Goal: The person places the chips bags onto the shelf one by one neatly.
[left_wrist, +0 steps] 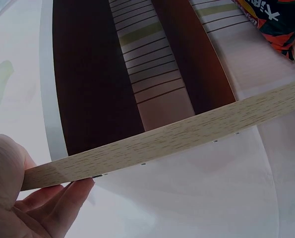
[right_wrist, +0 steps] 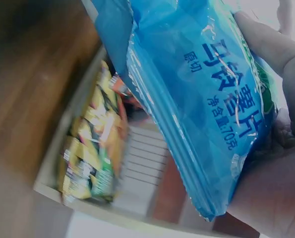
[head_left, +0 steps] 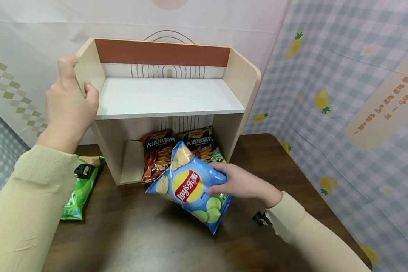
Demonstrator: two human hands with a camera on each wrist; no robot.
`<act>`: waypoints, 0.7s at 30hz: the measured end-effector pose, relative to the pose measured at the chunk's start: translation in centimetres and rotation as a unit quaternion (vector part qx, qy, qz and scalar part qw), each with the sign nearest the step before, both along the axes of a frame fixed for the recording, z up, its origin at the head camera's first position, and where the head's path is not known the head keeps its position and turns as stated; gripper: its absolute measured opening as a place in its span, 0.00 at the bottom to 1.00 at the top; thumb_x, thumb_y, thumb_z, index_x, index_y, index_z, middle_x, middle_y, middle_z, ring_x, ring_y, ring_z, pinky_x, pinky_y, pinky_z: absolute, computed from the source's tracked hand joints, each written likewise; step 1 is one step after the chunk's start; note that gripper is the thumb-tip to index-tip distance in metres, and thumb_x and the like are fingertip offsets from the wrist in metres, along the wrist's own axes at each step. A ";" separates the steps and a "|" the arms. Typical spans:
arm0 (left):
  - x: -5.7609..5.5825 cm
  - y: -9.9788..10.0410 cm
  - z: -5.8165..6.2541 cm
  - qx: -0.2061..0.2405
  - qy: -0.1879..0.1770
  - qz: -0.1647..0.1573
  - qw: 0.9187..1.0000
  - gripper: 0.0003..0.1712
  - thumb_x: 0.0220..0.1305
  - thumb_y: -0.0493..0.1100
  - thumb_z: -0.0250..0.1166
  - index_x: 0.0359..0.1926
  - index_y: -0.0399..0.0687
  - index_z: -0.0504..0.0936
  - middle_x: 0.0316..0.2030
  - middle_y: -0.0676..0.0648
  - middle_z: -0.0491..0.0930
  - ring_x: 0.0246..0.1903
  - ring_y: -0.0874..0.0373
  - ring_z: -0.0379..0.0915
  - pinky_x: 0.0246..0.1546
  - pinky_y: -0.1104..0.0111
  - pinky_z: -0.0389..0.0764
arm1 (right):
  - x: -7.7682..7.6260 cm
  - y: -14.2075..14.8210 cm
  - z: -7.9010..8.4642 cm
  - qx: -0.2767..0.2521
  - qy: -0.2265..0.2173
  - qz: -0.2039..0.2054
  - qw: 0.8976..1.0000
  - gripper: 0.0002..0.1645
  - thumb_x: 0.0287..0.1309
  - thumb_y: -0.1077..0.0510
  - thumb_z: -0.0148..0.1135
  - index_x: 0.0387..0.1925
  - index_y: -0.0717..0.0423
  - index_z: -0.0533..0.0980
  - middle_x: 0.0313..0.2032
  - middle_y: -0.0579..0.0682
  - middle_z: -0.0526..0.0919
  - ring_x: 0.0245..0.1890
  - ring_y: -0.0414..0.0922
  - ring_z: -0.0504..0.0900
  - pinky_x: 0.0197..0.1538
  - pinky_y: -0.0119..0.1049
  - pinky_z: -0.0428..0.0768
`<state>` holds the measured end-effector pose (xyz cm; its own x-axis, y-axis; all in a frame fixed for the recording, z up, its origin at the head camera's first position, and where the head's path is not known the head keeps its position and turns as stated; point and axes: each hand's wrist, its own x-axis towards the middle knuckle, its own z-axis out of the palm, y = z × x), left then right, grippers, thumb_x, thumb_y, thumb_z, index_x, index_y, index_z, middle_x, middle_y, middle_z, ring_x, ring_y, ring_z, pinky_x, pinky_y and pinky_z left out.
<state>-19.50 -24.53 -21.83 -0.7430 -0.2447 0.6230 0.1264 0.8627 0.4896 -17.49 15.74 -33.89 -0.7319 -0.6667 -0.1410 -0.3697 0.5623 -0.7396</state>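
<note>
My right hand (head_left: 239,181) grips a blue bag of Lay's potato chips (head_left: 207,177) by its right side, tilted in front of the shelf's lower compartment. The right wrist view shows the back of that chip bag (right_wrist: 187,84) with the thumb along its edge. At the upper left, my left hand (head_left: 71,102) holds the side panel of the wooden shelf (head_left: 170,96). In the left wrist view, thumb and fingers (left_wrist: 70,203) pinch the panel's edge (left_wrist: 162,131) from both sides. Two dark chip bags, one red-black (head_left: 153,151) and one black (head_left: 197,139), lean inside the lower compartment.
A green chip bag (head_left: 79,192) lies on the brown table (head_left: 139,234), left of the shelf and partly behind my left sleeve. Behind the shelf hangs a white cloth (head_left: 122,19). A checked cloth (head_left: 326,151) with pineapples covers the right side.
</note>
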 end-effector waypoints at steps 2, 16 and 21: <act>0.0 0.0 0.0 -0.001 0.002 0.000 1.000 0.28 0.67 0.45 0.45 0.66 0.55 0.51 0.53 0.24 0.72 0.41 0.20 0.69 0.37 0.36 0.67 | -0.1 0.4 0.9 -0.011 0.006 -0.011 1.000 0.43 0.50 0.38 0.71 0.66 0.37 0.66 0.46 0.41 0.78 0.43 0.41 0.80 0.43 0.36 0.80; 0.0 -0.3 -0.2 0.001 0.004 0.003 1.000 0.28 0.67 0.45 0.45 0.66 0.55 0.51 0.50 0.22 0.72 0.39 0.20 0.68 0.36 0.36 0.66 | -1.2 2.0 6.4 -0.064 0.106 -0.090 0.988 0.43 0.49 0.38 0.70 0.66 0.40 0.66 0.48 0.44 0.78 0.43 0.45 0.79 0.43 0.42 0.80; 0.0 -0.4 -0.2 0.000 0.005 0.005 1.000 0.28 0.67 0.45 0.45 0.66 0.55 0.51 0.49 0.22 0.72 0.38 0.20 0.68 0.35 0.36 0.65 | -1.9 1.6 8.0 -0.125 0.157 -0.135 0.970 0.40 0.53 0.41 0.69 0.66 0.41 0.66 0.49 0.44 0.78 0.45 0.43 0.79 0.45 0.43 0.79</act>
<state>-19.52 -24.97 -22.03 -0.7349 -0.2507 0.6301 0.1232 0.8644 0.4876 -19.39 17.38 -25.87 -0.8648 -0.4297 0.2598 -0.4642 0.4868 -0.7399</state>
